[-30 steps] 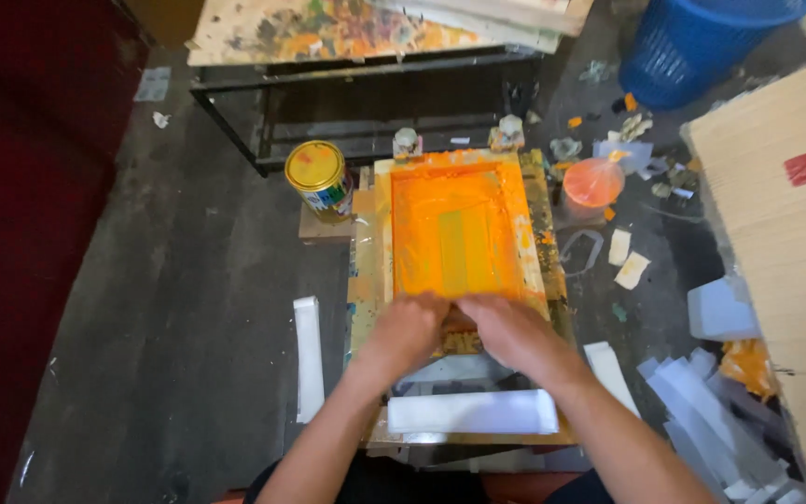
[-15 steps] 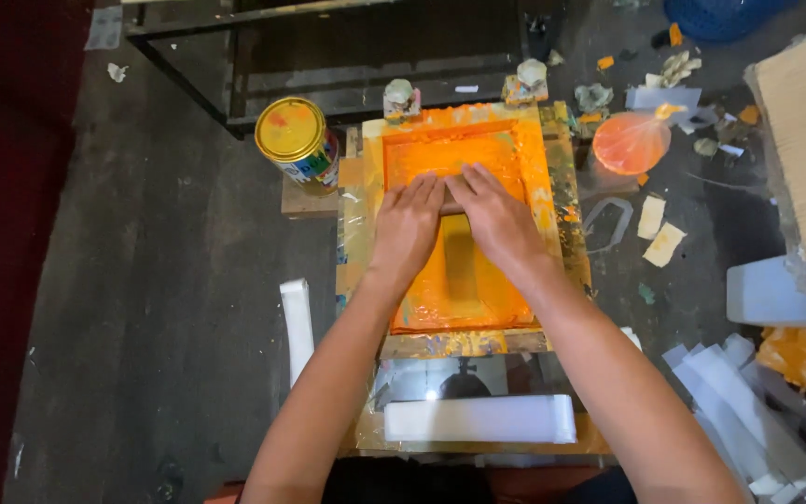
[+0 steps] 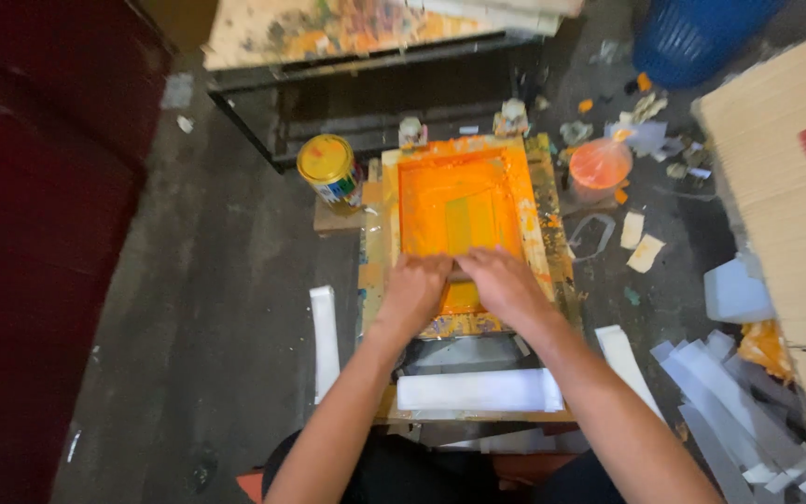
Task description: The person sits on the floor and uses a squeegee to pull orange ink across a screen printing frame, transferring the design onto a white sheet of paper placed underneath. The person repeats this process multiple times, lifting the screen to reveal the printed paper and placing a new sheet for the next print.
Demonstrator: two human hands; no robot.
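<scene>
A wooden printing screen frame (image 3: 541, 233) smeared with orange ink lies on a low board in front of me. Its mesh (image 3: 422, 201) is covered in bright orange, with a paler rectangle in the middle. My left hand (image 3: 414, 289) and my right hand (image 3: 504, 283) sit side by side at the near end of the mesh. Both are closed over a squeegee (image 3: 459, 274), of which only a small dark part shows between them. A white strip (image 3: 478, 390) lies on the board just before my knees.
A paint can with a yellow lid (image 3: 328, 166) stands left of the frame, an orange-filled tub (image 3: 599, 164) to its right. A blue bin (image 3: 692, 37) and cardboard sheets (image 3: 785, 187) are at the right. Grey and white strips (image 3: 729, 401) litter the floor. A paint-stained rack (image 3: 366, 47) stands behind.
My hands went from the near end to the far part of the mesh and have now come back toward me, dragging the squeegee over the orange ink.
</scene>
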